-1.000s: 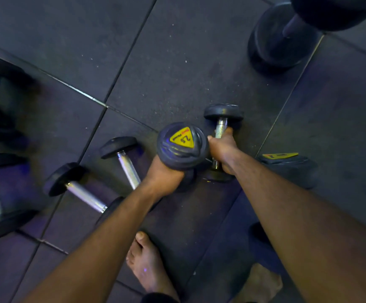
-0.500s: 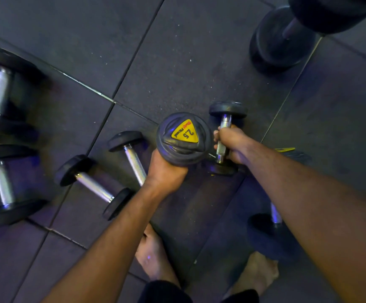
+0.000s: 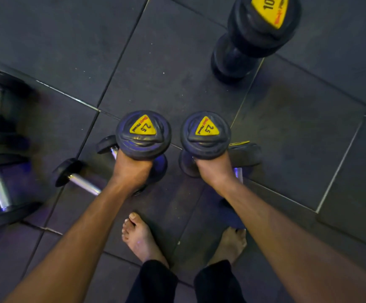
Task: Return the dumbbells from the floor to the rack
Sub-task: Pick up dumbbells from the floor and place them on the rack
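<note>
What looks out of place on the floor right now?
Loose dumbbells lie scattered on the floor mats beside the bare feet, and a 10 dumbbell stands on end. No damage or spills visible.

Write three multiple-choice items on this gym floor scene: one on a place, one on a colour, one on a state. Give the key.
1. Where does the 10 dumbbell stand?
A. upper right
B. lower left
C. between the feet

2. What colour are the labels on the 2.5 dumbbells?
A. green
B. yellow
C. white

3. What is the right hand doing?
A. hanging empty
B. resting flat on the floor
C. gripping a dumbbell

Key: 1 A, it stands on end at the upper right. 2 B, yellow triangles top the left dumbbell and right dumbbell. 3 C, fingers closed under the head, as with the left hand.
</note>
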The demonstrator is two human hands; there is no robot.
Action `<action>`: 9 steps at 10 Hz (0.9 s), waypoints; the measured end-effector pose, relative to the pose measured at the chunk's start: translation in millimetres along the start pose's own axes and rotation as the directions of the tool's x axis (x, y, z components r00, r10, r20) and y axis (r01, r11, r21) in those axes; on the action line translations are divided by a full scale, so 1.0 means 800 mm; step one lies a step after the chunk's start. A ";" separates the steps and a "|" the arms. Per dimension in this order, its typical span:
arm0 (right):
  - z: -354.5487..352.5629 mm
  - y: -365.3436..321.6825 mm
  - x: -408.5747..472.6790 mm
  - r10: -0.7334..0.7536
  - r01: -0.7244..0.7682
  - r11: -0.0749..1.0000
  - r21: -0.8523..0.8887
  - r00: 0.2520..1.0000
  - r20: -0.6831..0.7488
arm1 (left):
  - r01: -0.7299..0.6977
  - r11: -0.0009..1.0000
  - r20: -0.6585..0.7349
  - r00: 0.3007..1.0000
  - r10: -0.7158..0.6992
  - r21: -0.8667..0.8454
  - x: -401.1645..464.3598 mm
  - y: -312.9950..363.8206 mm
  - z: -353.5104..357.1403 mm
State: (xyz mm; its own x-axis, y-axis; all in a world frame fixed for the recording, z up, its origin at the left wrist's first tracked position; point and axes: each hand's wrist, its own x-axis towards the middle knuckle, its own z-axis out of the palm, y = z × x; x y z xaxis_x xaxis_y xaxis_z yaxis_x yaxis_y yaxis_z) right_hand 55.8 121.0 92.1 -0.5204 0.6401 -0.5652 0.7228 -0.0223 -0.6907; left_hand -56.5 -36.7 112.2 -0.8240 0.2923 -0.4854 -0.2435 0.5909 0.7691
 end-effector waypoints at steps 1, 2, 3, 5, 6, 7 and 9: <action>-0.006 -0.004 -0.018 0.011 -0.012 0.998 0.057 1.000 0.012 | 0.046 0.999 0.001 0.999 -0.046 0.018 -0.011 -0.002 -0.003; -0.008 -0.006 -0.026 0.061 -0.062 0.998 0.028 0.998 0.023 | 0.132 0.991 0.015 0.991 -0.133 0.013 -0.018 -0.006 -0.004; -0.013 -0.010 -0.027 0.134 -0.135 0.991 0.026 0.990 0.043 | 0.155 0.986 0.082 0.985 -0.150 -0.058 -0.018 0.004 -0.004; -0.022 -0.031 -0.025 0.124 -0.133 0.988 0.074 0.985 0.122 | 0.208 0.963 0.147 0.972 -0.184 -0.169 -0.010 0.002 0.006; -0.031 -0.028 -0.005 0.141 -0.159 0.980 0.115 0.978 0.151 | 0.239 0.942 0.126 0.969 -0.215 -0.234 -0.015 -0.003 0.013; 0.055 0.065 -0.050 0.392 -0.411 0.911 0.026 0.886 0.247 | 0.251 0.936 0.132 0.966 -0.224 -0.246 -0.020 -0.001 0.012; 0.281 0.264 -0.168 0.158 -0.610 0.336 0.718 0.788 0.595 | 0.248 0.925 0.126 0.967 -0.220 -0.289 -0.059 0.039 -0.020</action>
State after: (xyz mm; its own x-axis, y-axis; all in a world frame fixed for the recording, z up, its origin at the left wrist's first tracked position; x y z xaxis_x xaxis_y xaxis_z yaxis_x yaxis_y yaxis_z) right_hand 176.7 -142.3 -79.1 -0.5667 0.0435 -0.8228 0.2335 -0.9492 -0.2111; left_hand -33.3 -43.8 165.8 -0.6792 0.2478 -0.6909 -0.5773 0.4010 0.7113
